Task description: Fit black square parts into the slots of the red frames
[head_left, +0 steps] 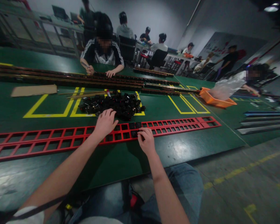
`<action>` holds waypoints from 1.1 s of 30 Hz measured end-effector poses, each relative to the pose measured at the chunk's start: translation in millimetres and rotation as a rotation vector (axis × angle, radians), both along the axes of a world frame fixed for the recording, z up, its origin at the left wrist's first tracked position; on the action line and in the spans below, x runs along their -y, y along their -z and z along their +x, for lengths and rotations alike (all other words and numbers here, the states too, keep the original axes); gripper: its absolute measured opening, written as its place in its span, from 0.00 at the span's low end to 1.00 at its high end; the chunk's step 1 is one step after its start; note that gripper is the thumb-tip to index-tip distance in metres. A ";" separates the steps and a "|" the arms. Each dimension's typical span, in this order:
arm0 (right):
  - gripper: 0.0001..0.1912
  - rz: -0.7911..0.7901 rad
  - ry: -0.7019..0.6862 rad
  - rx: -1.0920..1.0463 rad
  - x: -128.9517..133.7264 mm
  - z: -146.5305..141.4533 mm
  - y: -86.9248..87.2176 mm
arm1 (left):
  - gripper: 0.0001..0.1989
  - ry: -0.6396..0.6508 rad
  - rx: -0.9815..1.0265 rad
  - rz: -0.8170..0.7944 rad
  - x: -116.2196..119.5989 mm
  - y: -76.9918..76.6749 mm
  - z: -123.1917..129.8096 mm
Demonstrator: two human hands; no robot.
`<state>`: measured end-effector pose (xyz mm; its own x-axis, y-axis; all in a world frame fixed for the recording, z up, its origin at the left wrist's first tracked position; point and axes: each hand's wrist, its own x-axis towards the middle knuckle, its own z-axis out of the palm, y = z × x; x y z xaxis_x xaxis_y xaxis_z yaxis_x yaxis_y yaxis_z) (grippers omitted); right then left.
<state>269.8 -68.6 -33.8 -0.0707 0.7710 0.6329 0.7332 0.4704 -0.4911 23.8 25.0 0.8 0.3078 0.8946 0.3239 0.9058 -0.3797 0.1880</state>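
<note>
A long red frame with two rows of square openings lies across the green table in front of me. A few black square pieces sit in its openings near the middle. My right hand is at the frame's near row, its fingers bent together at a black piece; whether it grips the piece is hidden. Over the left part of the frame, my left hand has its fingers apart, reaching to the near edge of a heap of small black parts. Nothing shows in its grasp.
Beyond the heap, long dark rails span the table, with a person seated behind them. A cardboard piece lies at left. An orange bin with clear plastic stands at right, near grey strips. More people are behind.
</note>
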 end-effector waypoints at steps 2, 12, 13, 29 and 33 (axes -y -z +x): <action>0.09 0.000 0.001 -0.012 0.2 -0.2 -0.3 | 0.24 -0.177 -0.032 0.023 -3.7 -1.6 -11.5; 0.09 0.034 0.000 -0.006 -0.6 0.2 1.2 | 0.14 -0.004 0.054 -0.060 -17.6 14.2 -15.6; 0.09 0.033 0.000 -0.010 -1.0 0.4 1.9 | 0.13 0.052 0.081 -0.049 -18.1 15.7 -13.4; 0.08 0.048 0.006 -0.017 -0.6 0.1 -0.1 | 0.16 0.313 0.406 0.068 -12.2 20.8 -8.2; 0.09 0.036 0.003 -0.023 -0.2 0.1 -1.0 | 0.18 0.295 0.407 -0.013 -13.1 24.0 -7.3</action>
